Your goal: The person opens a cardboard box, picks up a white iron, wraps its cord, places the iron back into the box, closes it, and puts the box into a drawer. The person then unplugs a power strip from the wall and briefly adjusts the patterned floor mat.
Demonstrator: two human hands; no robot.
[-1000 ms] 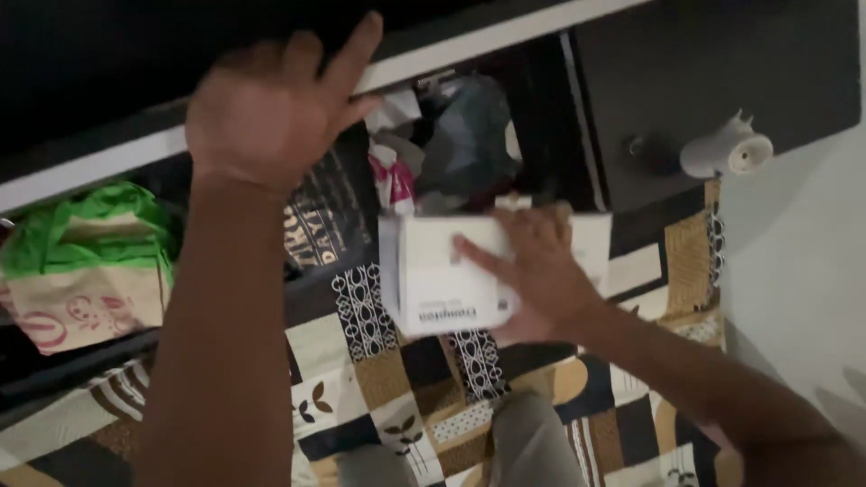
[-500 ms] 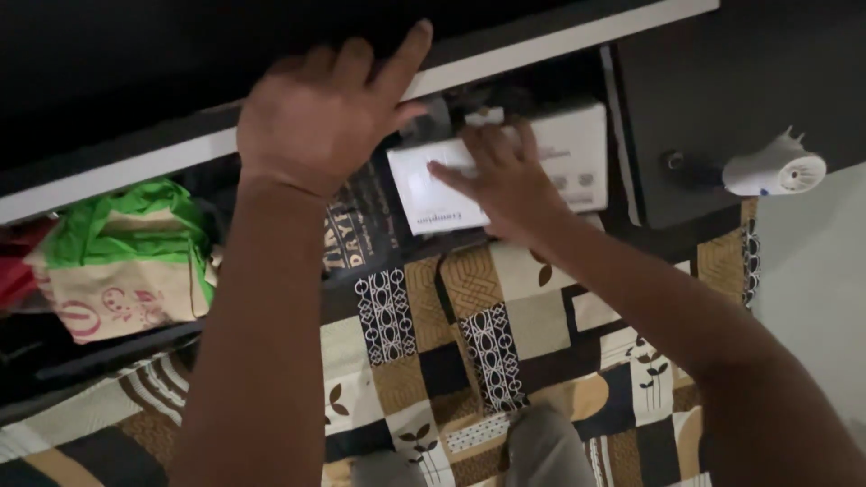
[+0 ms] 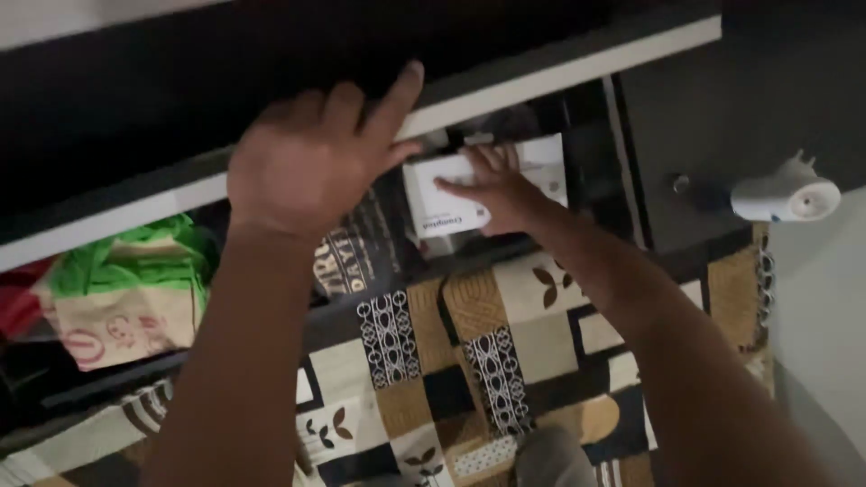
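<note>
My left hand [image 3: 307, 158] lies flat, fingers spread, on the white front edge [image 3: 559, 68] of a lifted dark lid or drawer front. My right hand [image 3: 492, 189] rests on top of a white cardboard box [image 3: 442, 203] and holds it inside the open compartment [image 3: 586, 162] under that edge. The box sits partly in shadow, its far end hidden by my fingers. A dark bag with pale lettering [image 3: 356, 248] lies just left of the box.
A green and cream bag [image 3: 122, 289] lies in the left part of the compartment, with something red [image 3: 13, 302] at the far left. A patterned patchwork cover [image 3: 469, 361] spreads below. A small white plug-in device [image 3: 785, 197] juts from the dark panel at right.
My right hand has carried the white box from above the patterned cover up into the compartment and pushed it deeper. My left hand stays on the white edge.
</note>
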